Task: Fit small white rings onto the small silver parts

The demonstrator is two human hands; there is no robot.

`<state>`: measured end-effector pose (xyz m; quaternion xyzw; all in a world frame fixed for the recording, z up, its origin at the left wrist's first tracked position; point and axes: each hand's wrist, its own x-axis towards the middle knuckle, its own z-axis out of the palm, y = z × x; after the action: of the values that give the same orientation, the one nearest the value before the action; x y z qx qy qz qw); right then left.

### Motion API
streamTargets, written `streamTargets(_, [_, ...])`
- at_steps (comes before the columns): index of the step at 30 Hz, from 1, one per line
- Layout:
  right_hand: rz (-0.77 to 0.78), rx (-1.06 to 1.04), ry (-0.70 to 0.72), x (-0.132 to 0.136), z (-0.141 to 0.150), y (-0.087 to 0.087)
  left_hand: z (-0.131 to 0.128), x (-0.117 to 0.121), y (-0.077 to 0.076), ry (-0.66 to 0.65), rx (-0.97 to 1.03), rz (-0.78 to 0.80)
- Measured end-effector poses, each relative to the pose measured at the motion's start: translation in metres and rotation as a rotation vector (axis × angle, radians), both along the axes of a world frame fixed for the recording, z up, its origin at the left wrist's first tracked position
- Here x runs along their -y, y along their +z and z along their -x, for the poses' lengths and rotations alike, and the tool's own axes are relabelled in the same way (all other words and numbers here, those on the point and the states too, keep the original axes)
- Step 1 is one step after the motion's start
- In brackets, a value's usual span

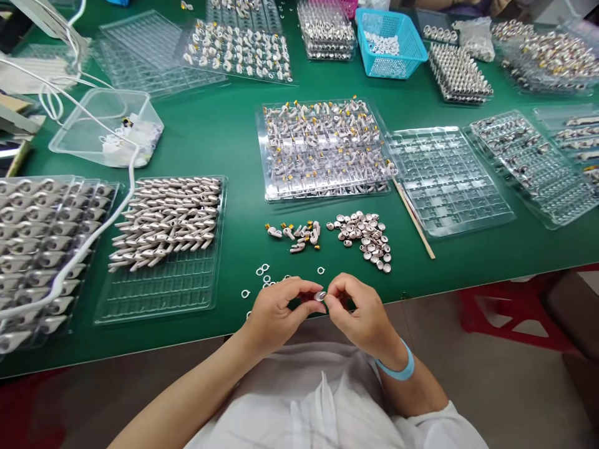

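Observation:
Between thumb and forefinger, my left hand [281, 312] pinches a small silvery oval cap [320, 296] at the table's front edge. My right hand [358, 312], with a blue band on its wrist, has its fingertips closed at the cap's right side; whether they hold a further part is hidden. Just beyond my hands lie several thin white rings [266, 279], some partly covered by my left hand. Further back are a small group of pale curved pieces with yellow tabs [299, 236] and a heap of loose silvery oval caps [367, 238].
A clear tray of yellow-tabbed pieces [322, 149] stands ahead, beside an unfilled clear tray [452, 181] and a wooden stick [414, 221]. Trays of metallic shells [163, 218] sit left, under a white cable [100, 234]. A plastic tub [84, 149] and blue basket [390, 62] stand further back.

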<state>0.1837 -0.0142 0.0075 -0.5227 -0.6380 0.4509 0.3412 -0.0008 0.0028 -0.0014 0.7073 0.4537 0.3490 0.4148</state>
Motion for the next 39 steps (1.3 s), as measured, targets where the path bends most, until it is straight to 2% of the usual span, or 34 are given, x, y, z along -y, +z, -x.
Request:
streamTargets(10, [0.072, 0.022, 0.026, -0.003, 0.002, -0.001, -0.002, -0.002, -0.002, -0.018, -0.022, -0.186])
streamTargets(21, [0.147, -0.031, 0.103, -0.008, -0.004, 0.002, -0.002, -0.003, -0.008, -0.07, -0.05, -0.284])
streamTargets(27, [0.256, -0.031, 0.105, -0.009, -0.006, 0.001, -0.003, -0.001, -0.01, -0.083, 0.001, -0.345])
streamTargets(30, [0.253, -0.024, 0.086, -0.008, -0.005, 0.0, -0.002, 0.001, -0.008, -0.062, 0.02, -0.279])
streamTargets(33, [0.214, -0.005, 0.062, -0.008, -0.003, 0.001, 0.0, 0.002, -0.004, -0.037, 0.054, -0.144])
streamTargets(36, [0.186, -0.018, 0.049, -0.01, -0.002, 0.001, 0.002, 0.003, 0.001, -0.004, 0.091, 0.124])
streamTargets(39, [0.211, -0.14, 0.026, -0.009, -0.001, -0.002, 0.002, 0.003, 0.006, 0.096, 0.206, 0.428])
